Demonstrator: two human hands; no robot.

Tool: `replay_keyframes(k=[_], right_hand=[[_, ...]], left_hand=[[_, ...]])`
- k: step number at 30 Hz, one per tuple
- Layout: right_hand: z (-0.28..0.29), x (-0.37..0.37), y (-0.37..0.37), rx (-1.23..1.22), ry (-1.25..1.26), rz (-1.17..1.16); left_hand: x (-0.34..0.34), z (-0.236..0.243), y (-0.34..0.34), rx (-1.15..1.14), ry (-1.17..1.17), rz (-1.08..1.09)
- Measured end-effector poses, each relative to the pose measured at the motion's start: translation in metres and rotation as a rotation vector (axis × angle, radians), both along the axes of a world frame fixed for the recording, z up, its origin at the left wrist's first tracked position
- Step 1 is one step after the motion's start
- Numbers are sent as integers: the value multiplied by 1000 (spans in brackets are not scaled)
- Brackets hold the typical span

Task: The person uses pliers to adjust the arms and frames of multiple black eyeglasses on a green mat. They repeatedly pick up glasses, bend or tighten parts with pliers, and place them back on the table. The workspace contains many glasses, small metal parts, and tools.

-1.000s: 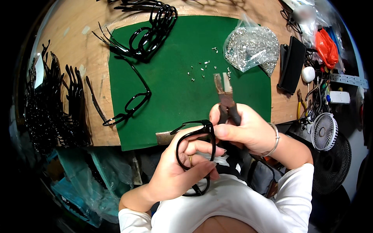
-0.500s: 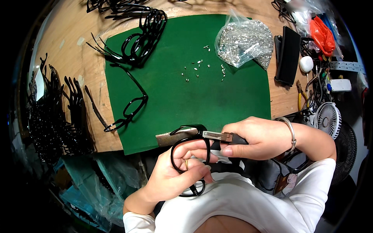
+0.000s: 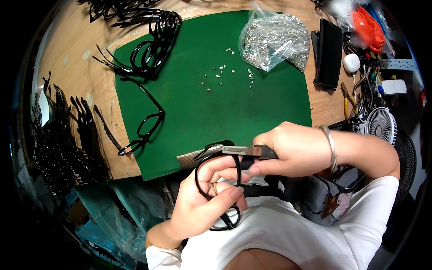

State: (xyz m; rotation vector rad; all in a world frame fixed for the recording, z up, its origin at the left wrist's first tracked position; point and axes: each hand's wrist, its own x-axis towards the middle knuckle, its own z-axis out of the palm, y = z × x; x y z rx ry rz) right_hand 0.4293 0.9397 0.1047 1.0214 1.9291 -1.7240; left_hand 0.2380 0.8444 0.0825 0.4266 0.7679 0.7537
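Note:
My left hand (image 3: 202,202) grips a glossy black eyeglass frame (image 3: 238,173) upright, one rim around its fingers, near the mat's front edge. My right hand (image 3: 288,150) is closed on dark-handled pliers (image 3: 245,150), their jaws lying sideways at the top corner of that frame, over the hinge; I cannot tell whether they grip it. Behind the frame lies a flat textured metal strip (image 3: 186,159) on the green mat (image 3: 193,112). Small silvery pieces (image 3: 220,68) are scattered farther back, beside a clear bag (image 3: 274,42) full of them.
Black frames (image 3: 155,45) are piled at back left; another (image 3: 146,128) lies at the mat's left. Black parts (image 3: 65,148) heap on the wooden bench (image 3: 76,49). At right are a black case (image 3: 328,56), red bag (image 3: 366,29), yellow-handled tool (image 3: 346,103), cables and white fan (image 3: 380,123).
The pliers have swung from pointing up over the mat to lying sideways on the frame's top corner. My right hand has turned with them; my view has shifted slightly.

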Motion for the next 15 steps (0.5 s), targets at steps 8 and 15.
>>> replay_keyframes(k=[8, 15], right_hand=[[-58, 1, -6, -275, 417, -421], [-65, -28, 14, 285, 363, -727]], left_hand=[[7, 5, 6, -18, 15, -40], [10, 13, 4, 563, 295, -411]])
